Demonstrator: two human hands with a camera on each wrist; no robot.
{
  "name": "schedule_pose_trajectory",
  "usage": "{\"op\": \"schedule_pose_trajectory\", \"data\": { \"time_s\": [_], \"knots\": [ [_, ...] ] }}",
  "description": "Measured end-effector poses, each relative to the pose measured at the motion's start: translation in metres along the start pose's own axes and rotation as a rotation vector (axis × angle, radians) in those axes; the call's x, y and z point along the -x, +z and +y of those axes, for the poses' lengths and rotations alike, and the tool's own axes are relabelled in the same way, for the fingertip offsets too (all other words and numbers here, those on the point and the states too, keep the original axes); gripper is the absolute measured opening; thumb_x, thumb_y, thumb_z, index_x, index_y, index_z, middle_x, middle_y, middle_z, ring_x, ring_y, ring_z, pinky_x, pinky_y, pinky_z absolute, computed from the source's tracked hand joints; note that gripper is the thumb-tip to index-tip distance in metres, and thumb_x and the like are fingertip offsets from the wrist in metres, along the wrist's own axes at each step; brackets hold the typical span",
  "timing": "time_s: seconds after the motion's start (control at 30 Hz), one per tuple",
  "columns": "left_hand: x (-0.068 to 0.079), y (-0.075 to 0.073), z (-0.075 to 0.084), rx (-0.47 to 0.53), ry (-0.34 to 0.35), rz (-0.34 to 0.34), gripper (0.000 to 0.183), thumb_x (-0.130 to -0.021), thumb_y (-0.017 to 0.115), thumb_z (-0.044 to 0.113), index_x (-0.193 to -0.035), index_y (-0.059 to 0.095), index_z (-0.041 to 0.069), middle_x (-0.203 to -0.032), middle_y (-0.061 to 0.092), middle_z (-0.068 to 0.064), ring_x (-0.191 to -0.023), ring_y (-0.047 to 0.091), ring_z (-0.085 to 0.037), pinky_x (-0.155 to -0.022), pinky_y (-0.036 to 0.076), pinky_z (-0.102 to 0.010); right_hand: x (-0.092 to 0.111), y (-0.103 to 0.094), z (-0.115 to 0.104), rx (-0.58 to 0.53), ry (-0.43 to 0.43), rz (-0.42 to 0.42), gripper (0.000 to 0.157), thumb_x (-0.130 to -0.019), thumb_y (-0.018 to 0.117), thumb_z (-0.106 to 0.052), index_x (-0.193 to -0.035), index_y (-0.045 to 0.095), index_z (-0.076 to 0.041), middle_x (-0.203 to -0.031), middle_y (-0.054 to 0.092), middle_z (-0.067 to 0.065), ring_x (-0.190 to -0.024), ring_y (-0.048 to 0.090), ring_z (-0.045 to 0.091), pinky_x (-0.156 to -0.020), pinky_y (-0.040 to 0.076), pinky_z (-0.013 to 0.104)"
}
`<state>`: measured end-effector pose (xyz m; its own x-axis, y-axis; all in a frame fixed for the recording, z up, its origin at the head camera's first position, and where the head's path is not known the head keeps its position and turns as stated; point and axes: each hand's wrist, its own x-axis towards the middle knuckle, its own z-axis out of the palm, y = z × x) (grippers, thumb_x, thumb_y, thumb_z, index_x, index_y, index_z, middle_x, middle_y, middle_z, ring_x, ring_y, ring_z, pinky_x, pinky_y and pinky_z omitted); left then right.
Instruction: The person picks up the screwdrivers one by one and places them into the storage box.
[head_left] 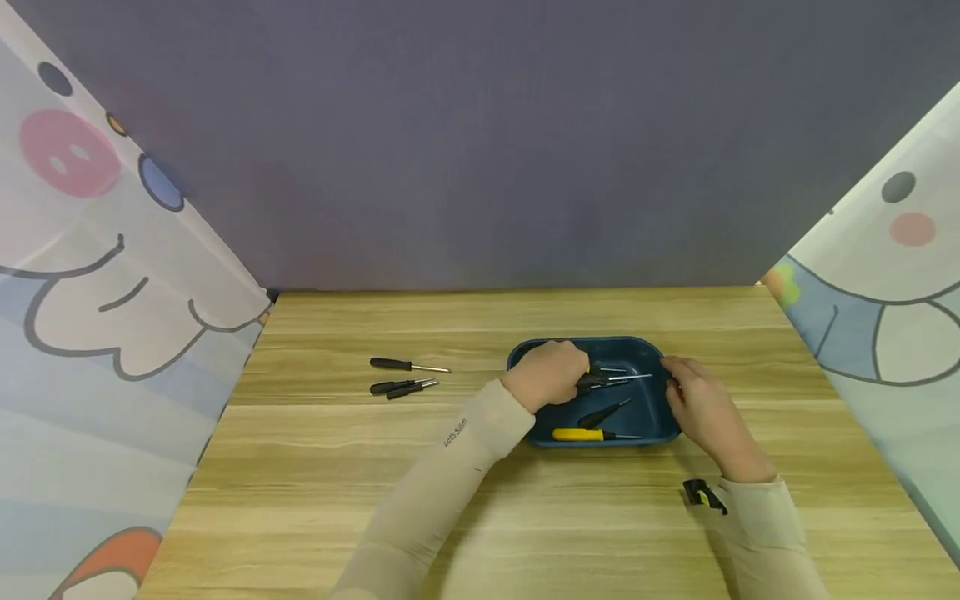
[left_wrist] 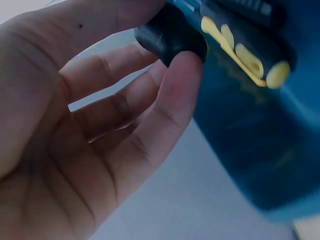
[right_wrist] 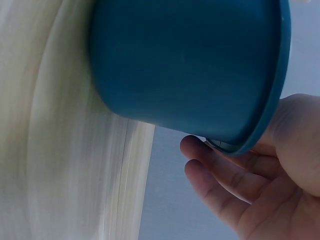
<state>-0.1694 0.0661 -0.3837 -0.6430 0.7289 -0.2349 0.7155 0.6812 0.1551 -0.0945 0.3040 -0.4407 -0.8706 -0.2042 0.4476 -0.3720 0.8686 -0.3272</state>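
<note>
On the left, a curtain (head_left: 60,350) printed with a cartoon animal stands beside the worktop (head_left: 300,500). Three black screwdrivers (head_left: 392,363) lie at the worktop's left, the longest on the far side and two short ones together nearer, shafts pointing right. The left sleeve (head_left: 427,492) slants in from the near edge; small dark lettering on its cuff appears to read "Let's Slim".

The left hand (head_left: 546,375) reaches over the left part of a blue tray (head_left: 652,354), thumb and fingertips pinching a black handle (left_wrist: 170,35); the hand blocks the head view of that grip. By it, in the left wrist view, is a black-and-yellow handle (left_wrist: 245,50), with pale marks on a dark handle (left_wrist: 257,7) too blurred to read. Farther right in the tray lie a short dark driver (head_left: 597,415) and, along the near wall, a yellow driver (head_left: 579,435).

The right hand (head_left: 703,408) holds the tray's right rim, fingers bent beneath it. Beside the right cuff (head_left: 761,508) sits a small black-and-yellow item (head_left: 703,496). Another cartoon curtain (head_left: 892,275) closes the right side.
</note>
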Motion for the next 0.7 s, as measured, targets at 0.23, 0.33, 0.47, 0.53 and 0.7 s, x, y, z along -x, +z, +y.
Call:
{"op": "schedule_pose_trajectory", "data": {
  "time_s": [0.23, 0.33, 0.47, 0.53, 0.7],
  "knots": [
    [-0.011, 0.009, 0.013, -0.023, -0.006, -0.027, 0.01, -0.097, 0.066, 0.011, -0.102, 0.074, 0.015, -0.094, 0.066, -0.001, -0.07, 0.055, -0.01, -0.06, 0.045, -0.021, 0.0, -0.001, -0.001, 0.004, 0.0, -0.006, 0.034, -0.084, 0.062, 0.016, -0.117, 0.061, 0.017, -0.112, 0.06, 0.032, -0.086, 0.063, 0.042, -0.068, 0.051, 0.053],
    [-0.013, 0.01, 0.016, -0.039, -0.016, -0.052, 0.012, -0.099, 0.063, 0.011, -0.104, 0.074, 0.015, -0.091, 0.065, 0.0, -0.066, 0.051, -0.01, -0.057, 0.043, -0.021, 0.0, 0.0, 0.0, 0.002, -0.003, -0.005, 0.033, -0.084, 0.062, 0.015, -0.117, 0.061, 0.017, -0.113, 0.06, 0.033, -0.088, 0.063, 0.043, -0.07, 0.052, 0.055],
    [-0.012, 0.009, 0.02, -0.035, -0.037, -0.092, 0.014, -0.101, 0.06, 0.011, -0.103, 0.073, 0.015, -0.082, 0.06, 0.0, -0.059, 0.046, -0.01, -0.051, 0.04, -0.021, 0.0, 0.001, 0.001, 0.001, -0.005, -0.004, 0.034, -0.084, 0.062, 0.015, -0.117, 0.061, 0.017, -0.113, 0.06, 0.033, -0.089, 0.063, 0.044, -0.07, 0.052, 0.055],
    [-0.012, 0.009, 0.022, -0.031, -0.045, -0.101, 0.014, -0.101, 0.059, 0.01, -0.101, 0.072, 0.015, -0.079, 0.058, 0.0, -0.058, 0.044, -0.011, -0.05, 0.039, -0.021, 0.0, 0.002, 0.002, 0.001, -0.007, -0.002, 0.034, -0.084, 0.062, 0.016, -0.117, 0.061, 0.017, -0.113, 0.06, 0.033, -0.089, 0.063, 0.044, -0.07, 0.052, 0.055],
    [-0.012, 0.01, 0.024, -0.053, -0.045, -0.087, 0.014, -0.1, 0.06, 0.01, -0.101, 0.073, 0.016, -0.083, 0.06, 0.0, -0.062, 0.048, -0.01, -0.052, 0.042, -0.022, 0.0, 0.003, 0.003, 0.001, -0.016, 0.009, 0.034, -0.083, 0.062, 0.016, -0.117, 0.061, 0.017, -0.112, 0.061, 0.032, -0.088, 0.063, 0.044, -0.07, 0.052, 0.055]
  ]
}}
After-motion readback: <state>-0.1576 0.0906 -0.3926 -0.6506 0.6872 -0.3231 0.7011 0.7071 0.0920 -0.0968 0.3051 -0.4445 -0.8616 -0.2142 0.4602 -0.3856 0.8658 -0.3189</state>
